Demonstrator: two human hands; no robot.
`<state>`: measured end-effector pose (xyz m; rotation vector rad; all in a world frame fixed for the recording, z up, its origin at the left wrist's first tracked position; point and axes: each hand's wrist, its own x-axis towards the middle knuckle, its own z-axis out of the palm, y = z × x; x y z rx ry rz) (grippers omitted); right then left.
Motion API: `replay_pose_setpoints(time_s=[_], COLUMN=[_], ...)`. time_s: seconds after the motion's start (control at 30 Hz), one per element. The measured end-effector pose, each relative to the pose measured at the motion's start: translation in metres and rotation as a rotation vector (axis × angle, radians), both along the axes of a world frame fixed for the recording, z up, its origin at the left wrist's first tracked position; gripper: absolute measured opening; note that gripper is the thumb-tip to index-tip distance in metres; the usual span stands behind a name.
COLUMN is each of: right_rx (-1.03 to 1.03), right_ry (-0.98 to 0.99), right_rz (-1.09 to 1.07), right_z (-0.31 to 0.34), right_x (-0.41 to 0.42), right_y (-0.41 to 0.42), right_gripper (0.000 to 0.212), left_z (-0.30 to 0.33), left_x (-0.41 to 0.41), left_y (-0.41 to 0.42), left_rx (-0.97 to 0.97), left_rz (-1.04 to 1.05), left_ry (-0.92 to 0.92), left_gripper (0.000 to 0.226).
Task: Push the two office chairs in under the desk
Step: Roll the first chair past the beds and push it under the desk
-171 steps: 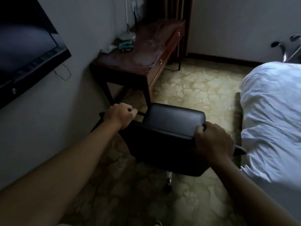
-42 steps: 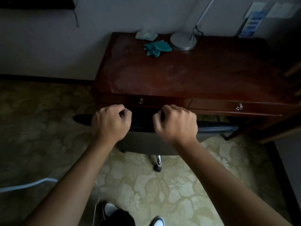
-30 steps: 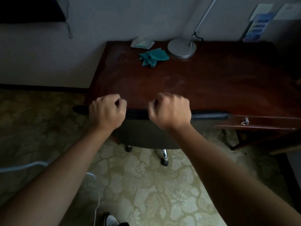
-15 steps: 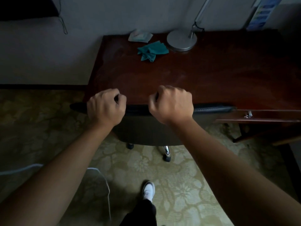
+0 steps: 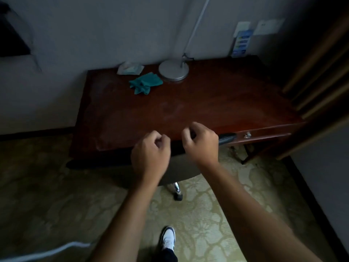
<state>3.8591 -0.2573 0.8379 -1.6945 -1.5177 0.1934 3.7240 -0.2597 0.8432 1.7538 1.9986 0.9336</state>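
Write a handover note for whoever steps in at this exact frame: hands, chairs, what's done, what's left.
Left hand: fingers loosely curled, holding nothing, above the chair back.
Right hand: the same, over the desk's front edge.
Black office chair: mostly under the desk; its back sits at the desk edge, and one caster shows on the carpet.
Done: this chair looks pushed in.
Left: the second chair is not in view; find it and push it under.
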Motion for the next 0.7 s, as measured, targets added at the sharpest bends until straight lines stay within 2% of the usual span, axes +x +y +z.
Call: replay_pose_setpoints(time_s=[0.13, 0.3, 0.47, 0.53, 0.7], right_rx=[0.066, 0.043, 0.024, 0.03, 0.049], right_ry=[0.078, 0.096, 0.181, 0.255, 0.397], right_rz=[-0.306, -0.591, -0.883, -1.042, -1.266], right_z=[0.011, 0.025, 0.022, 0.016, 0.004], right_x=[0.068, 0.168, 0.267, 0.317, 0.419], right_y=[-0.043, -0.115, -0.219, -0.279, -0.4], right_gripper=[0.035, 0.038, 0.036, 0.035, 0.031], left_z=[0.006, 0.003, 0.004, 0.006, 0.011], left_x=[0.078, 0.181, 0.3, 0.364, 0.489], left_y=[-0.016, -0.047, -0.104, -0.148, -0.262], left_rx=[0.08, -0.063, -0.136, -0.181, -0.192], left_rz=[-0.259, -0.582, -0.943, -1.081, -1.334], left_ry=[-0.257, -0.339, -0.245, -0.202, -0.132], left_gripper=[0.029, 0.03, 0.026, 0.021, 0.017])
